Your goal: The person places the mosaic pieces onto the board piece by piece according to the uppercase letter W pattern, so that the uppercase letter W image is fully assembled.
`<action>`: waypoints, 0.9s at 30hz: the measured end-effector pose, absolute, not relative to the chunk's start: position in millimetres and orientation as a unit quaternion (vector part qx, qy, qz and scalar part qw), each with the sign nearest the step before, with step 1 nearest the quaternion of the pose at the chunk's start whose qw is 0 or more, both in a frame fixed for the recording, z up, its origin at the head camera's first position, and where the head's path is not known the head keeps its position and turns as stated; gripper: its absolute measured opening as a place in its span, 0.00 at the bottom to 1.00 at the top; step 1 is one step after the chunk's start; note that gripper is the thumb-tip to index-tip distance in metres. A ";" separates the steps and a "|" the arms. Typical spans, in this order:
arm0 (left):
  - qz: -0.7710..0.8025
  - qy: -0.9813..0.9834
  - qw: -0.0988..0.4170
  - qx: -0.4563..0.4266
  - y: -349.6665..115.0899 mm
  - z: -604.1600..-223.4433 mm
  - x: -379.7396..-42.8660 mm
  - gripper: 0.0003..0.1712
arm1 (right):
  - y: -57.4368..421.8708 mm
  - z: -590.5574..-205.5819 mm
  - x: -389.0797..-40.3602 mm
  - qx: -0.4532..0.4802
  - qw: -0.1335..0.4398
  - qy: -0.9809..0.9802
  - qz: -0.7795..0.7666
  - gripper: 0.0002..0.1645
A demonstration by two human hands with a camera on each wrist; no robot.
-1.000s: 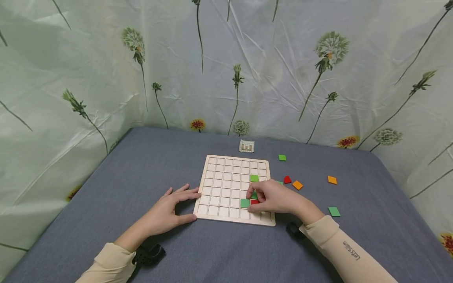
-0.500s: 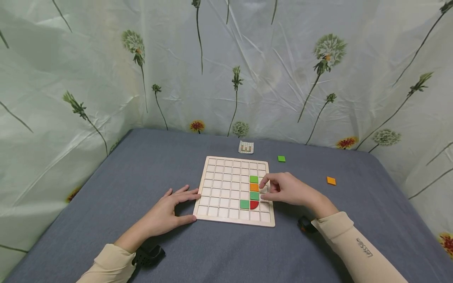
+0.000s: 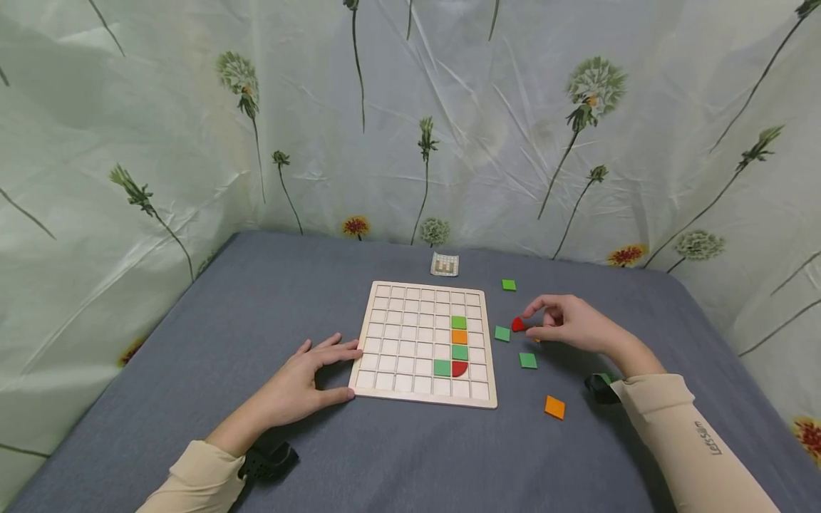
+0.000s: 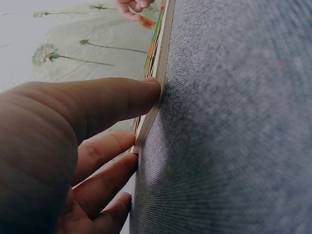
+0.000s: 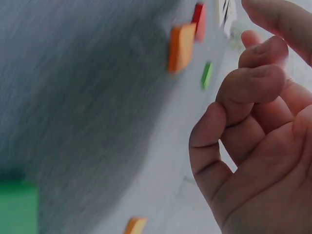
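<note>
A pale wooden grid board [image 3: 398, 331] lies on the blue-grey cloth. My left hand [image 3: 304, 388] rests at its left edge, thumb and fingertips touching the side; the left wrist view shows the thumb [image 4: 122, 97] straight against the rim. In the board's right part sit a light green tile [image 3: 458, 323], an orange tile [image 3: 459, 337], two darker green ones and a red rounded tile [image 3: 459, 368]. Right of the board, my right hand [image 3: 577, 326] hovers with thumb and index finger apart beside a loose red tile [image 3: 518, 325]. It holds nothing.
Loose green tiles [image 3: 502, 333] lie right of the board, with an orange tile [image 3: 554, 407] nearer the front. Another orange tile [image 5: 181, 48] is partly hidden by the right hand in the head view. A small pattern card [image 3: 445, 264] lies behind the board; a flowered curtain [image 3: 500, 142] hangs beyond.
My right hand has moved right, from over the board's tiles to the loose red tile on the cloth, uncovering the tiles in the grid. My left hand has stayed at the board's edge.
</note>
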State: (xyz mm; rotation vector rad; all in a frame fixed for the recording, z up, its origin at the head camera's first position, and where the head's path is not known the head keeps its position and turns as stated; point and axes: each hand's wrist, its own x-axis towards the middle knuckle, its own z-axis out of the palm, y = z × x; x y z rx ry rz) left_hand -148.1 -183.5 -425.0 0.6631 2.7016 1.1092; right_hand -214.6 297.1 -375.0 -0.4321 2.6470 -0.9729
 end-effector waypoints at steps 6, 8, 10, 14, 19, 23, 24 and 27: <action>0.370 0.900 0.072 0.220 -184.1 -425.4 -147.7 0.34 | 316.9 -385.7 -219.6 -0.120 0.162 0.919 -0.339 0.25; 0.369 0.901 0.073 0.218 -184.2 -426.2 -147.8 0.34 | 321.3 -389.4 -220.4 -0.117 0.163 0.918 -0.341 0.26; 0.368 0.901 0.073 0.220 -184.6 -426.6 -147.9 0.34 | 324.6 -392.4 -221.0 -0.118 0.162 0.917 -0.345 0.26; 0.367 0.900 0.073 0.221 -184.2 -426.0 -148.2 0.34 | 326.4 -395.4 -222.3 -0.118 0.163 0.915 -0.349 0.26; 0.365 0.902 0.073 0.220 -183.3 -426.3 -149.3 0.34 | 322.4 -396.7 -224.7 -0.110 0.163 0.920 -0.340 0.25; 0.365 0.902 0.073 0.220 -183.6 -426.7 -149.5 0.34 | 321.2 -397.2 -225.0 -0.109 0.163 0.919 -0.341 0.25; 0.366 0.901 0.073 0.220 -183.5 -426.5 -149.2 0.34 | 321.5 -397.6 -224.9 -0.109 0.164 0.919 -0.342 0.25; 0.367 0.901 0.073 0.221 -183.4 -426.1 -148.1 0.34 | 322.9 -399.0 -224.3 -0.112 0.164 0.917 -0.345 0.24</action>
